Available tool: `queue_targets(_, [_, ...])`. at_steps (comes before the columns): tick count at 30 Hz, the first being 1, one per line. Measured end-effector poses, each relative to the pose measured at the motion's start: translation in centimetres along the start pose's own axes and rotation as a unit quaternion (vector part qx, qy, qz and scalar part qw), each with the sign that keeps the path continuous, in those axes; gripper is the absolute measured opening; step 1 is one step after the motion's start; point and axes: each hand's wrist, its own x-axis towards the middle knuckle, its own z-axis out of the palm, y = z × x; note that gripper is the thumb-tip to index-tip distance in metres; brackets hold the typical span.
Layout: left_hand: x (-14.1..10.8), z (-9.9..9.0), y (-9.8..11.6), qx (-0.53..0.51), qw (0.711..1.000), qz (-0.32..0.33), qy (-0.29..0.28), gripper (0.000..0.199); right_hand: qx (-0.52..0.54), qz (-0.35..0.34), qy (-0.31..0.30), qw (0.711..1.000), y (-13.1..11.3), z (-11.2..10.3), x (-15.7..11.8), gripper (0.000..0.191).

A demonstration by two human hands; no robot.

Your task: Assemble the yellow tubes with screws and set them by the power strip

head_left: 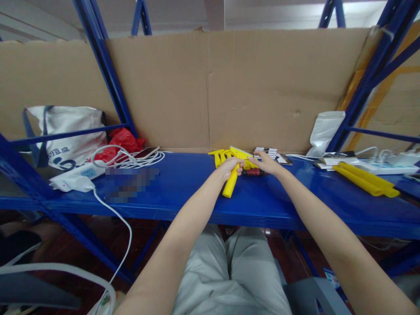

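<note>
My left hand (230,168) is wrapped round a yellow tool with a thick round handle (231,185). The handle's lower end points toward me, and a wider yellow head with a pale edge (239,152) lies beyond the hand. My right hand (267,163) is just to the right of that head, its fingers stretched out and apart; whether they touch it I cannot tell. Several more yellow pieces (218,156) lie behind my left hand. A red and black tool (252,172) lies between the hands, partly hidden. White, dark-striped small boxes (266,151) sit behind my right hand.
The blue shelf top (183,183) backs onto a cardboard wall (157,87). A power strip (78,177), coiled white cable (144,160), red bag (126,139) and cloth bag (70,135) are left. Yellow tubes (364,178) and another power strip (389,167) are right.
</note>
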Motion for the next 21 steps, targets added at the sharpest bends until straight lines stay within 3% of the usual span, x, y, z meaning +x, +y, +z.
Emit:
queue_targets(2, [0.2, -0.1, -0.1, -0.003, 1.0, 0.011, 0.024, 0.02, -0.048, -0.002, -0.023, 0.999, 0.0, -1.0, -0.2, 0.039])
queue_targets(7, [0.6, -0.3, -0.4, -0.012, 0.997, 0.027, 0.073, 0.021, -0.111, 0.007, -0.171, 0.979, 1.1, -3.5, -0.9, 0.029])
queue_targets(9, [0.7, -0.4, -0.4, -0.012, 0.995, 0.025, 0.093, 0.022, -0.124, -0.006, -0.204, 0.971, 1.7, -3.9, -0.9, 0.028])
queue_targets(16, [0.9, -0.5, -0.6, -0.013, 0.994, 0.013, 0.112, 0.021, -0.175, -0.021, -0.239, 0.955, 2.6, -3.7, -0.6, 0.024])
queue_targets(21, [0.9, -0.5, -0.5, -0.006, 0.992, -0.001, 0.122, 0.019, -0.047, 0.025, -0.254, 0.966, 2.4, -4.6, -1.3, 0.028])
